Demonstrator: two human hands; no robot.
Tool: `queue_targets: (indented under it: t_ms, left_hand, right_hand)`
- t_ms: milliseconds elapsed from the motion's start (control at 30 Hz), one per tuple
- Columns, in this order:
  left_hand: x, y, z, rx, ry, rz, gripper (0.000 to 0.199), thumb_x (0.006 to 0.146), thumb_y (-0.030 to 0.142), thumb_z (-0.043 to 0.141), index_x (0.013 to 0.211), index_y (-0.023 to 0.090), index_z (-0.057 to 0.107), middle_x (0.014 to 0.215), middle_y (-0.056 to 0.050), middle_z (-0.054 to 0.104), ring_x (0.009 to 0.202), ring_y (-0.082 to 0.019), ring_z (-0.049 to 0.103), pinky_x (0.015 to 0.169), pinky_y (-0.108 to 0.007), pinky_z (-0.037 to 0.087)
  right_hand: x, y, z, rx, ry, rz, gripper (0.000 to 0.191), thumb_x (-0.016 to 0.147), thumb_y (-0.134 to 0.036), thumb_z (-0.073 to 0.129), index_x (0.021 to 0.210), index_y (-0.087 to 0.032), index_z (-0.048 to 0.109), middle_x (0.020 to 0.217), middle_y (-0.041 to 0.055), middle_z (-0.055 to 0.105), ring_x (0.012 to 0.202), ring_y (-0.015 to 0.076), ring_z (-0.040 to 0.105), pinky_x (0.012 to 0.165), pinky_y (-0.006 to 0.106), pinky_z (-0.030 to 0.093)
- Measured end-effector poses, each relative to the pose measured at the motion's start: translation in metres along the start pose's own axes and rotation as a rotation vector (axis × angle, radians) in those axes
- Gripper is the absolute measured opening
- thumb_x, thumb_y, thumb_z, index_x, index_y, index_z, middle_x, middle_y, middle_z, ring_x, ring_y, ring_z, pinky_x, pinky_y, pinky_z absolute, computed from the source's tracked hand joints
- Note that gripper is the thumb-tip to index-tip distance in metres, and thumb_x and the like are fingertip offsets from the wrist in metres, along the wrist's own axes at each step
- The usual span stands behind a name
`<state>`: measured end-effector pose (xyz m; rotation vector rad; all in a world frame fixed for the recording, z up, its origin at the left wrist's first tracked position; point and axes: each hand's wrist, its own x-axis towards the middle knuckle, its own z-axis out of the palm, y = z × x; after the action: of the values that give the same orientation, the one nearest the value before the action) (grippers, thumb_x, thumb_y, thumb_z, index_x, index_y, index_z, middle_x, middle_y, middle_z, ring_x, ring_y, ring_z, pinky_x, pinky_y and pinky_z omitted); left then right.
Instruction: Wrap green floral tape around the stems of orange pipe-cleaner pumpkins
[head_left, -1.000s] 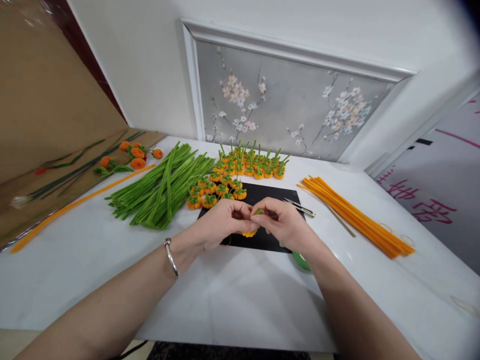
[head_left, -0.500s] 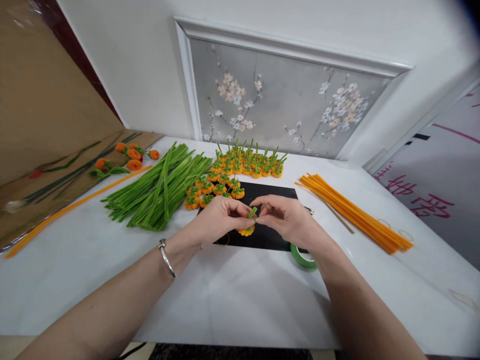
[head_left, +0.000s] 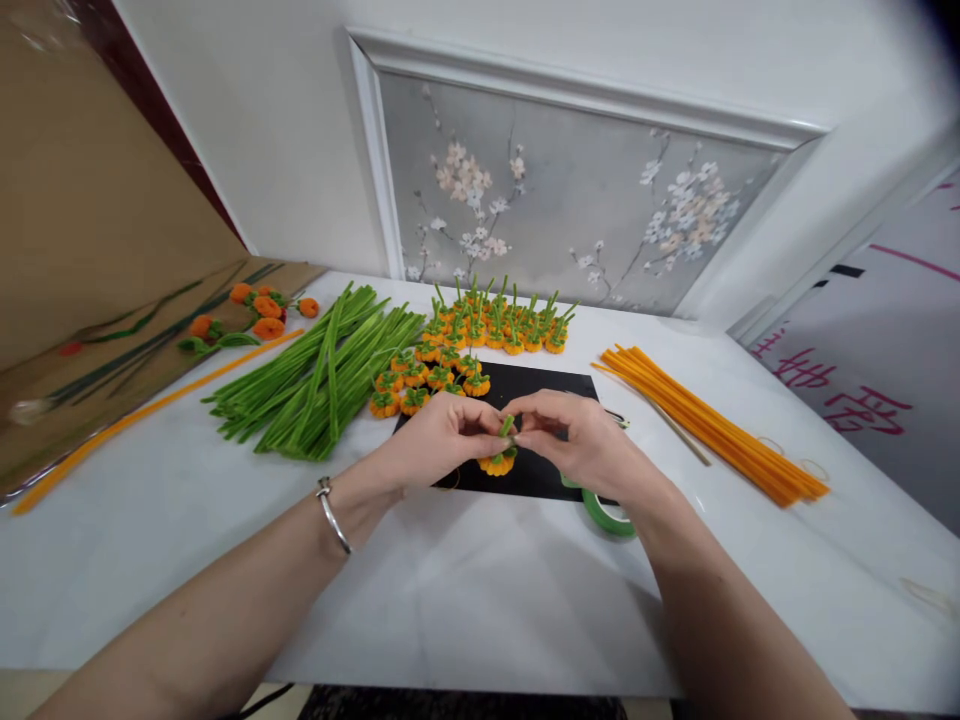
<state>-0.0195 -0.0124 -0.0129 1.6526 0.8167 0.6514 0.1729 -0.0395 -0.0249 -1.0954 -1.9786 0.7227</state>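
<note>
A small orange pipe-cleaner pumpkin (head_left: 496,466) with a green stem and green curls hangs between my fingertips, over a black mat (head_left: 540,484). My left hand (head_left: 442,430), a silver bangle on its wrist, pinches the green top from the left. From the right, the thumb and forefinger of my right hand (head_left: 574,435) close on the same green part; the exact contact is partly hidden by the fingers. Just under my right wrist lies a roll of green tape (head_left: 609,519). Scissors (head_left: 617,420) show partly behind that hand.
Behind my hands stand several finished pumpkins (head_left: 495,330) with upright green stems. A heap of green pipe cleaners (head_left: 315,375) lies to the left, a bundle of orange pipe cleaners (head_left: 712,425) to the right. Orange flowers (head_left: 268,328) rest at the far left, near cardboard (head_left: 112,180).
The pumpkin has shifted slightly right and down, tilting a little in my fingers. Both hands keep their pinch and have barely moved.
</note>
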Motion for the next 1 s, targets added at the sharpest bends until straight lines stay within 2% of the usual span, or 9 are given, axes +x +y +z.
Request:
queue_targets:
  t_ms: [133, 233, 367, 500, 667, 767, 900, 1000]
  left_hand:
    - [0.0, -0.004, 0.0, -0.181, -0.041, -0.052, 0.016, 0.071, 0.021, 0.071, 0.061, 0.013, 0.06, 0.067, 0.002, 0.054, 0.058, -0.007, 0.045, 0.055, -0.021, 0.036]
    - [0.0, -0.004, -0.001, -0.207, -0.076, -0.089, 0.015, 0.07, 0.023, 0.072, 0.062, 0.013, 0.063, 0.07, 0.002, 0.053, 0.058, -0.007, 0.044, 0.053, -0.021, 0.035]
    - [-0.001, -0.002, -0.005, -0.17, -0.131, -0.047, 0.014, 0.073, 0.024, 0.07, 0.067, 0.012, 0.067, 0.081, -0.001, 0.056, 0.061, -0.007, 0.044, 0.055, -0.022, 0.035]
    - [-0.003, -0.001, -0.006, -0.187, -0.174, -0.081, 0.017, 0.08, 0.028, 0.063, 0.087, 0.014, 0.068, 0.084, -0.002, 0.056, 0.061, -0.007, 0.044, 0.053, -0.021, 0.033]
    - [-0.003, 0.0, 0.002, -0.093, -0.113, -0.063, 0.027, 0.074, 0.028, 0.071, 0.097, 0.016, 0.063, 0.089, -0.002, 0.061, 0.073, -0.012, 0.054, 0.065, -0.024, 0.043]
    - [-0.001, 0.001, 0.005, -0.065, -0.067, -0.057, 0.022, 0.073, 0.021, 0.07, 0.094, 0.015, 0.065, 0.091, -0.003, 0.064, 0.08, -0.013, 0.058, 0.074, -0.026, 0.045]
    - [0.0, 0.002, 0.003, -0.056, -0.112, -0.019, 0.014, 0.074, 0.014, 0.066, 0.088, 0.015, 0.068, 0.09, -0.003, 0.065, 0.084, -0.014, 0.059, 0.082, -0.029, 0.045]
    - [0.001, 0.0, 0.002, -0.093, -0.112, -0.011, 0.015, 0.075, 0.012, 0.065, 0.089, 0.016, 0.066, 0.094, -0.003, 0.065, 0.086, -0.014, 0.06, 0.084, -0.029, 0.045]
  right_hand:
    - [0.0, -0.002, 0.0, 0.147, -0.044, 0.003, 0.02, 0.084, -0.021, 0.059, 0.103, -0.022, 0.063, 0.086, 0.0018, 0.059, 0.075, 0.0123, 0.056, 0.067, 0.025, 0.048]
    - [0.001, -0.004, 0.004, 0.241, -0.032, 0.024, 0.011, 0.082, -0.024, 0.063, 0.093, -0.02, 0.063, 0.084, 0.0013, 0.058, 0.07, 0.0111, 0.054, 0.064, 0.024, 0.047]
    - [0.002, -0.006, 0.008, 0.207, 0.01, 0.037, 0.006, 0.083, -0.023, 0.062, 0.079, -0.018, 0.062, 0.076, -0.0007, 0.055, 0.061, 0.0087, 0.048, 0.056, 0.022, 0.04]
    - [0.003, -0.005, 0.006, 0.137, 0.088, 0.015, 0.008, 0.084, -0.023, 0.06, 0.077, -0.019, 0.061, 0.076, -0.0002, 0.057, 0.061, 0.0093, 0.048, 0.054, 0.022, 0.038]
    - [0.004, -0.003, 0.005, 0.044, 0.156, -0.006, 0.007, 0.082, -0.02, 0.061, 0.075, -0.019, 0.061, 0.075, -0.0005, 0.058, 0.061, 0.0102, 0.049, 0.056, 0.023, 0.038]
    - [0.004, -0.003, 0.005, 0.024, 0.144, -0.014, 0.007, 0.083, -0.019, 0.06, 0.077, -0.02, 0.062, 0.077, -0.0007, 0.058, 0.062, 0.01, 0.05, 0.056, 0.023, 0.039]
    - [0.003, -0.003, 0.002, 0.015, 0.122, -0.017, 0.009, 0.084, -0.018, 0.058, 0.076, -0.02, 0.063, 0.079, -0.0002, 0.059, 0.066, 0.0108, 0.053, 0.059, 0.023, 0.04]
    - [0.003, -0.003, 0.001, 0.004, 0.128, -0.017, 0.008, 0.083, -0.018, 0.059, 0.076, -0.02, 0.063, 0.079, -0.0002, 0.059, 0.067, 0.0112, 0.053, 0.059, 0.024, 0.04]
